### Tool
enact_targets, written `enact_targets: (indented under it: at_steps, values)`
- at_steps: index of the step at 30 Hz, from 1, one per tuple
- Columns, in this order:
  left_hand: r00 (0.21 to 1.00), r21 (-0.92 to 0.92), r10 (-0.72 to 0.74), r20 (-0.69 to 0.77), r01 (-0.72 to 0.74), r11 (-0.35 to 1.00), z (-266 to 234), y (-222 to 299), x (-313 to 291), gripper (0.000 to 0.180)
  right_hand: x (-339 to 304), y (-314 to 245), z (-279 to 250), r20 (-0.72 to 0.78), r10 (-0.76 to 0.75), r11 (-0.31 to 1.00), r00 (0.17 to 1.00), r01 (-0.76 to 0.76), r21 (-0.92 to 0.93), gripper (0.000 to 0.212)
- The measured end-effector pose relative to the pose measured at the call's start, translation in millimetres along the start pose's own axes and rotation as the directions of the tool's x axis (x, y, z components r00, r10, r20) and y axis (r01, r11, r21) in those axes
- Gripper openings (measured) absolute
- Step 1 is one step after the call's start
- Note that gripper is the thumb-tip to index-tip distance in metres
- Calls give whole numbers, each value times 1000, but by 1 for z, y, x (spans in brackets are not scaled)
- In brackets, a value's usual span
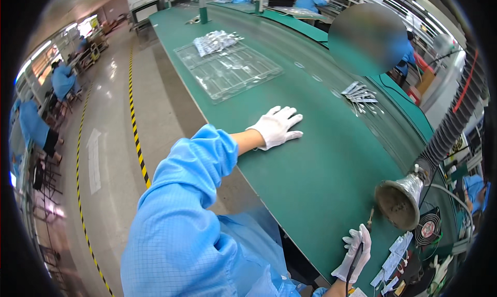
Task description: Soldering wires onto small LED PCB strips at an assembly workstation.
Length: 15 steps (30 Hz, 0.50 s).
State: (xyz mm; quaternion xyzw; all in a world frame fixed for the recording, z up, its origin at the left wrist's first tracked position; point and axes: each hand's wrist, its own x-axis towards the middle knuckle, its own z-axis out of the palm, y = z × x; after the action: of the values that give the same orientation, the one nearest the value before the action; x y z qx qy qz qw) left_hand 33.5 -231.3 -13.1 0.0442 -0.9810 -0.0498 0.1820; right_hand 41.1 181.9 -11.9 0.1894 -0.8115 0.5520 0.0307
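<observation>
So the biggest thing we've got is the green table [310, 173], running from near right to far left. The ribbed hose [458, 113] comes down on the right to a metal funnel [401, 201], probably hung low to pull air from the work spot. Over on the far left of the table there's a clear plastic tray [233, 79], with a pile of small packets [215, 42] on its far end, likely so they stay together. A loose bunch of white leads [361, 93] lies off to the far right.

Our gloved left hand [278, 128] is palm down on the table, fingers spread wide, nothing visible in it; we'd guess it's bracing us. Our gloved right hand [354, 253], near right, is curled narrow around a pen-shaped tool [369, 224], tip pointing away beside the funnel, presumably to keep the hot end clear of our fingers.
</observation>
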Motion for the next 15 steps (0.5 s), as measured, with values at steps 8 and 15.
enact_targets:
  at_steps: [8, 15]
  values:
    - [922, 277, -134, -363, 244, 929, -4, -46, -12, 60, 3, -3, 1, 2, 33, 999, 999, -33, 29, 34]
    - [603, 268, -796, -63, 778, 568, -48, -109, -46, 54, 2, -7, 1, -21, 36, 999, 999, -36, -19, 34]
